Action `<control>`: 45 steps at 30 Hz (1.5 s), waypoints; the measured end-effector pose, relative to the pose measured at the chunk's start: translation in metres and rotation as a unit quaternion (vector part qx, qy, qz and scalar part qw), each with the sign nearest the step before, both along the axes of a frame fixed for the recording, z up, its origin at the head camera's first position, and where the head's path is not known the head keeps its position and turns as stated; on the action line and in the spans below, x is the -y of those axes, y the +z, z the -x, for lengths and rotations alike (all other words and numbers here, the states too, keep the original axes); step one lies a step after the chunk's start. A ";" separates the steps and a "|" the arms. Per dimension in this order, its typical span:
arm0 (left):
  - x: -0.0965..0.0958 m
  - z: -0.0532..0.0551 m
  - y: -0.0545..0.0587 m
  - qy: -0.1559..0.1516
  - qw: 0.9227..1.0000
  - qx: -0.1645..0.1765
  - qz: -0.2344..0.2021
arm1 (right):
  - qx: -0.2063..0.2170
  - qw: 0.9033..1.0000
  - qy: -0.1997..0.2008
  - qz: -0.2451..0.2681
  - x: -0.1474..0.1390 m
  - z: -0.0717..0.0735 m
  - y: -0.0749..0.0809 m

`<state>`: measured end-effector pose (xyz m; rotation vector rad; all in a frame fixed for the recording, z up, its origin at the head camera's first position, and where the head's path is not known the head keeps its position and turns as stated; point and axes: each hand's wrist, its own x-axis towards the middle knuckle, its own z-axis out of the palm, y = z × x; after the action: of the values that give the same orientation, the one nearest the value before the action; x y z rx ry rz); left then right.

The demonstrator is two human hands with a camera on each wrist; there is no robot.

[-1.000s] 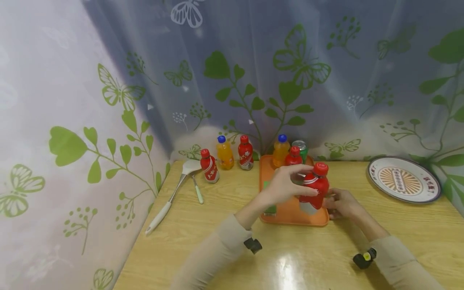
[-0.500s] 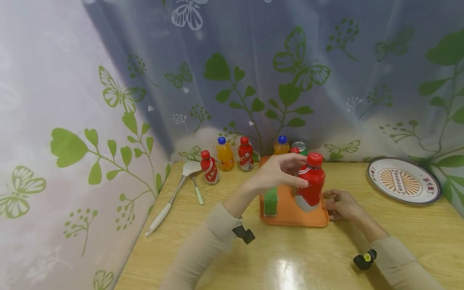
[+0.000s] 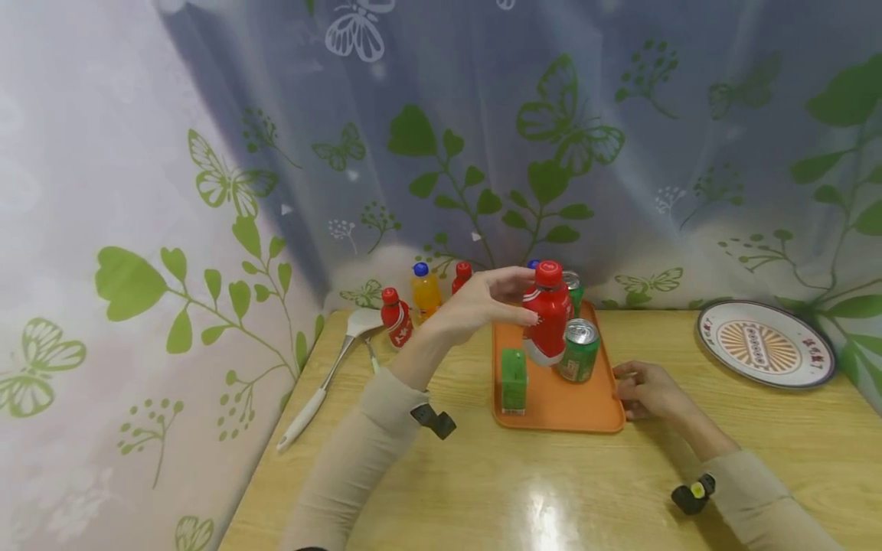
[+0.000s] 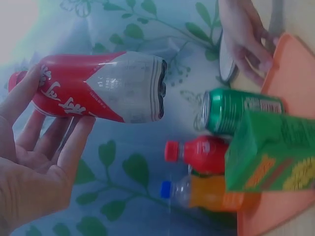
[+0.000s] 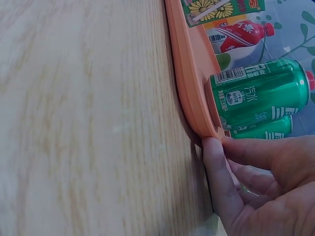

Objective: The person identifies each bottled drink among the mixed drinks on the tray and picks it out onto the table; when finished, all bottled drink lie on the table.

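Red-capped bottle [image 3: 547, 320] clamped in my left hand [image 3: 478, 304], right of centre, raised over the orange tray [image 3: 568, 409].
Gripping high leaves its base free; my right hand [image 3: 650, 390] pinches the tray's edge, lower right, presumably to steady it.

on a table [image 3: 482, 490], a tray [image 3: 565, 409] bears a carton [image 3: 513, 383] near its front left corner, a soda can [image 3: 577, 356] to the right, a second can [image 3: 574, 285] and two bottles [image 4: 204, 155] farther back. above, a left hand [image 3: 475, 306] holds another bottle [image 3: 547, 317]; a right hand [image 3: 648, 390] pinches the tray's right edge. left: three bottles [image 3: 426, 292], then a spatula [image 3: 303, 417]. far right: a plate [image 3: 765, 344].
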<state>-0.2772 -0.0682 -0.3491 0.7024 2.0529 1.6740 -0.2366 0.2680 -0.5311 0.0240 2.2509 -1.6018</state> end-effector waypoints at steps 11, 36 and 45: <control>0.052 0.020 -0.008 0.077 0.997 -0.013 -0.018 | -0.007 1.000 0.001 0.007 -0.001 0.001 -0.005; 0.109 0.048 -0.093 0.286 0.949 -0.123 0.051 | -0.005 1.000 0.010 0.005 -0.002 0.002 -0.003; 0.110 0.052 -0.114 0.310 0.935 -0.154 0.074 | -0.008 1.000 0.008 0.004 -0.002 0.001 -0.003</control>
<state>-0.3287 -0.1778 -0.4635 0.2821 2.8075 1.7672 -0.2378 0.2705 -0.5342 -0.0086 2.2510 -1.6070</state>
